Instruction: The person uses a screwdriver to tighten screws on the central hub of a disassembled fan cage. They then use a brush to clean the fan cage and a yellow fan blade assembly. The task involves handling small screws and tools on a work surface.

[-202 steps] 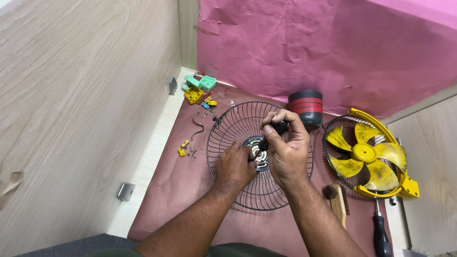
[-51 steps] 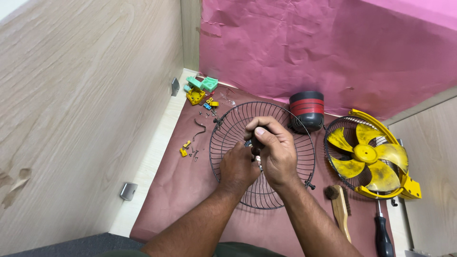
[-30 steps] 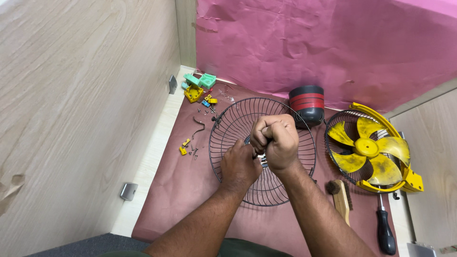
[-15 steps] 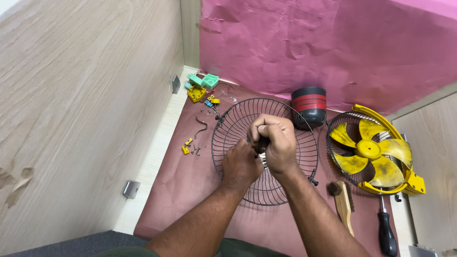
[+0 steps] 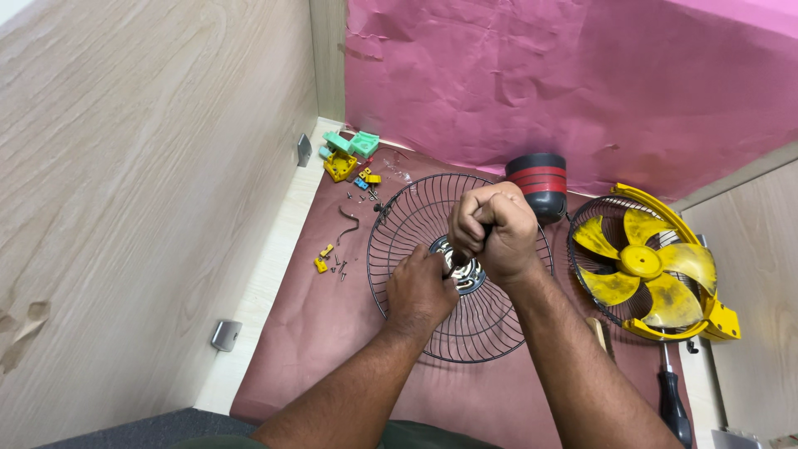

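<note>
Both hands are over the middle of the black wire fan guard [image 5: 416, 333], which lies flat on the maroon paper sheet [image 5: 307, 333] covering the bench. The right hand [image 5: 496, 233] is balled into a tight fist around a dark tool handle [image 5: 485, 226], only a sliver of it peeping out between the fingers, and its shaft drops down towards the metal hub [image 5: 467, 274] at the guard's centre. The left hand [image 5: 421, 289] sits low on the wires just beside that hub, fingers curled in at it (whether they pinch something small there, I cannot tell). Behind the guard, near its far rim, stands a black cylindrical motor housing with red bands [image 5: 538, 181]. To the right, well clear of the hands, there's the other half: a yellow fan blade [image 5: 644, 264] sitting in a black grille with a yellow frame [image 5: 719, 318]. A screwdriver with a black handle [image 5: 672, 406] lies at the lower right edge of the sheet. Over on the left, a scatter of small screws and yellow clips [image 5: 331, 262], a bent dark hook [image 5: 349, 223], and at the far corner some green and yellow plastic parts [image 5: 349, 154] against the pink paper backdrop [image 5: 565, 75]. A pale wood panel [image 5: 141, 191] walls in the left side.
</note>
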